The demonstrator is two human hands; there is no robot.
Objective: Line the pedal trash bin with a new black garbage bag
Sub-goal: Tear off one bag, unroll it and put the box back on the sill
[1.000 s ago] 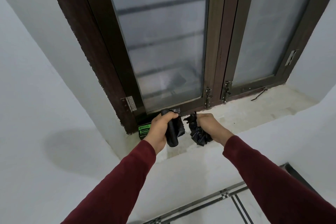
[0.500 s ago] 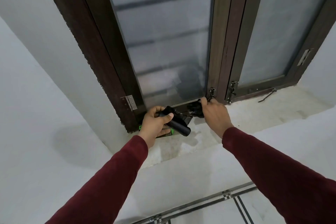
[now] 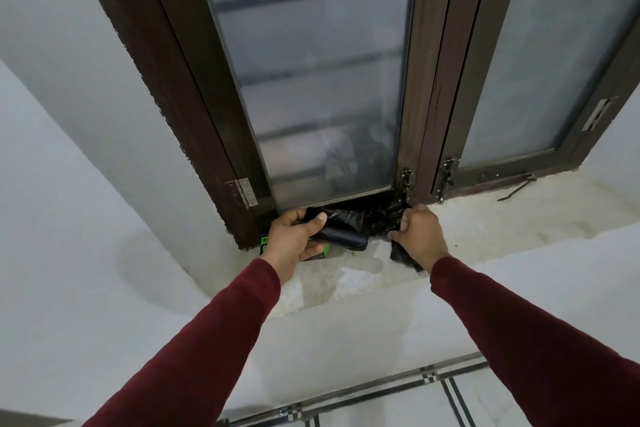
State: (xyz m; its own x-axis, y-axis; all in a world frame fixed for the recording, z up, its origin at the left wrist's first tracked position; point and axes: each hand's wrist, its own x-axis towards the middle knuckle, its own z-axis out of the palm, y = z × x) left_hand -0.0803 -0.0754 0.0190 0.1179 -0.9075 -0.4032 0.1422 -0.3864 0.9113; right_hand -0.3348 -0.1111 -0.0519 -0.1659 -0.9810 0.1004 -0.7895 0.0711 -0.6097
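Both hands are up on the window sill (image 3: 485, 236), close to the window (image 3: 311, 80) behind it. The left hand (image 3: 294, 239) is at 9 o'clock from the right hand (image 3: 420, 236). The roll of bags (image 3: 343, 236) sits in the left hand. The loose bag (image 3: 377, 222) runs between the two hands. A small pack (image 3: 323, 250) lies on the sill under the left hand. The floor (image 3: 485, 402) is down at 6 o'clock.

Head view, down onto windowsill (image 3: 485, 236)
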